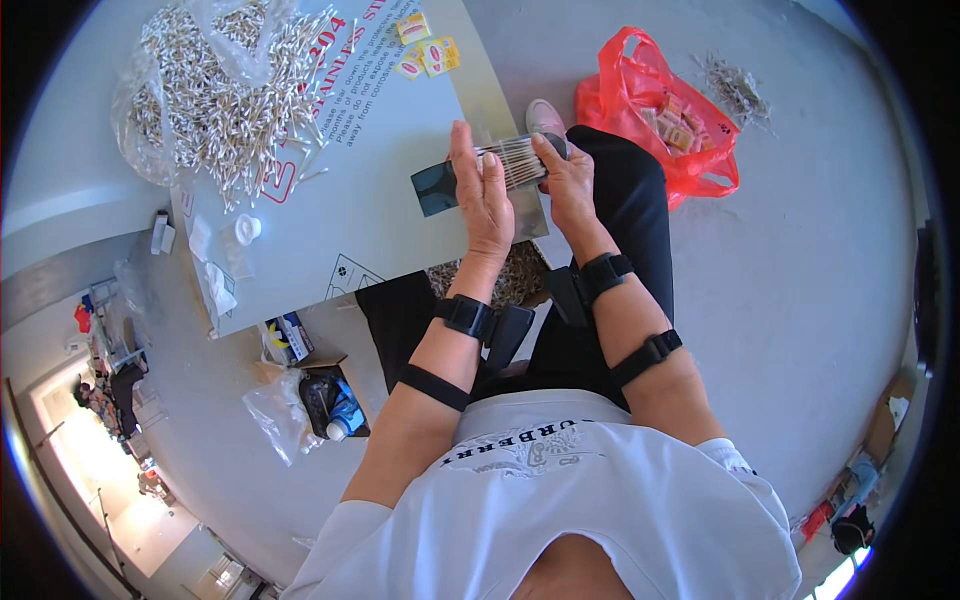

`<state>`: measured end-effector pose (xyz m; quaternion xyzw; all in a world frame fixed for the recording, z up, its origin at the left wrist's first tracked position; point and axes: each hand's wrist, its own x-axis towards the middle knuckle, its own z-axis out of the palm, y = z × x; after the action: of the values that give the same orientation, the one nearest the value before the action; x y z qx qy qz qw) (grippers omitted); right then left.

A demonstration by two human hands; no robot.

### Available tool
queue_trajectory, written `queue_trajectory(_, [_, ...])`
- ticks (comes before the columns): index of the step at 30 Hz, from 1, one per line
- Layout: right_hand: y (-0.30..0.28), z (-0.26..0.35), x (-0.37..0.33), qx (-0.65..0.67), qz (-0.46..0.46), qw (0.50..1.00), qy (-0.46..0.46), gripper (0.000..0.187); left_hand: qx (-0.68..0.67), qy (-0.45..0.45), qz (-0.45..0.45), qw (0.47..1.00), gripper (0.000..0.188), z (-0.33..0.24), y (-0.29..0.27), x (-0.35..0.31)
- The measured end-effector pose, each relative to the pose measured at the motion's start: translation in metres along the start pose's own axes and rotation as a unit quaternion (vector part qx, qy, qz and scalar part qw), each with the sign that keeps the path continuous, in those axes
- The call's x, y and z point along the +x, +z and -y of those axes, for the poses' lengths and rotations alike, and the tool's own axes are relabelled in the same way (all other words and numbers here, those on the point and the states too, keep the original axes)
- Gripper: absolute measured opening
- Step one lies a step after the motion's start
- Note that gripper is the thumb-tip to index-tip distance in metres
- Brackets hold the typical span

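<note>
A bundle of cotton swabs (516, 163) lies crosswise between my two hands, above the table's right edge. My left hand (484, 205) presses against the bundle's left end, its thumb up beside the swabs and the other fingers nearly straight. Around the right end curls my right hand (571, 185), with its thumb on top of the sticks. A dark, shiny rectangular piece (434, 190) shows to the left of my left hand, partly hidden by it. The large pile of loose cotton swabs (230, 100) spreads over the table's far left, with clear plastic bags around it.
Small yellow-and-white packets (437, 56) lie on the film-covered table (390, 150); a white round cap (247, 229) sits near its left edge. Below the edge, a box holds many swabs (510, 272). A red plastic bag (640, 75) with packets stands on the floor, right.
</note>
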<state>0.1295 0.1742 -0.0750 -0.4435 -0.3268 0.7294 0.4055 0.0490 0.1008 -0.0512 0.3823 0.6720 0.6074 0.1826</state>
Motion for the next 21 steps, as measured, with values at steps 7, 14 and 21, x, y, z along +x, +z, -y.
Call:
queue_trajectory(7, [-0.005, 0.011, -0.009, -0.041, 0.023, 0.998, 0.045, 0.009, 0.246, 0.091, 0.113, 0.958, 0.068, -0.004, -0.004, -0.007])
queue_trajectory(14, [-0.008, 0.004, -0.009, 0.007, 0.005, 1.000, 0.012, 0.003, 0.450, 0.095, 0.184, 0.869, 0.081, -0.011, -0.007, -0.015])
queue_trajectory(21, [-0.009, 0.008, -0.012, -0.025, -0.013, 0.999, 0.027, 0.005, 0.464, 0.086, 0.201, 0.858, 0.084, -0.011, -0.009, -0.018])
